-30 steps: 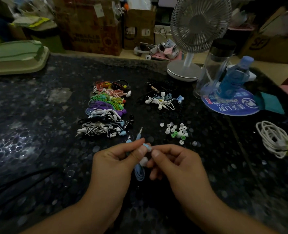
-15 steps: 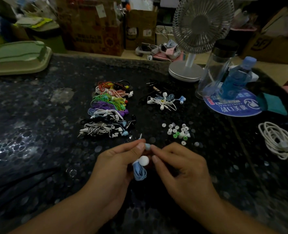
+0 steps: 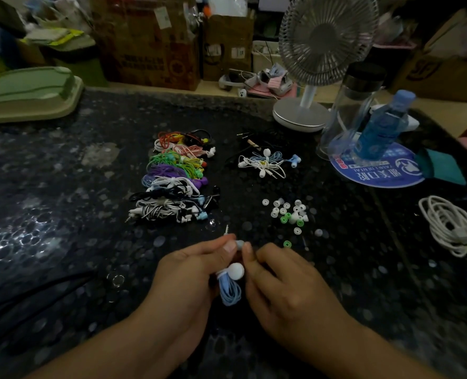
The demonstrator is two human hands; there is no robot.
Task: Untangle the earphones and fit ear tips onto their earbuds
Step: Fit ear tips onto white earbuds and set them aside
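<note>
My left hand (image 3: 191, 272) grips a coiled light-blue earphone (image 3: 229, 289); one white earbud hangs at the coil's top and the jack plug pokes up behind my thumb. My right hand (image 3: 284, 283) pinches the second earbud (image 3: 239, 244) at its tip, fingertip against my left thumb. Loose white and green ear tips (image 3: 289, 213) lie scattered just beyond my hands. A row of bundled earphones in many colours (image 3: 176, 176) sits to the left of them. A tangled white and blue earphone pile (image 3: 266, 162) lies further back.
On the dark speckled table (image 3: 62, 214) a white desk fan (image 3: 309, 77) stands at the back, with a clear bottle (image 3: 347, 110) and blue bottle (image 3: 382, 124) on a blue round mat. A coiled white cable (image 3: 445, 222) lies at right, a green lid (image 3: 27, 91) far left.
The coil has dropped lower in my left hand, and one white earbud now hangs free. My right fingers have closed in on the other earbud by my left thumb.
</note>
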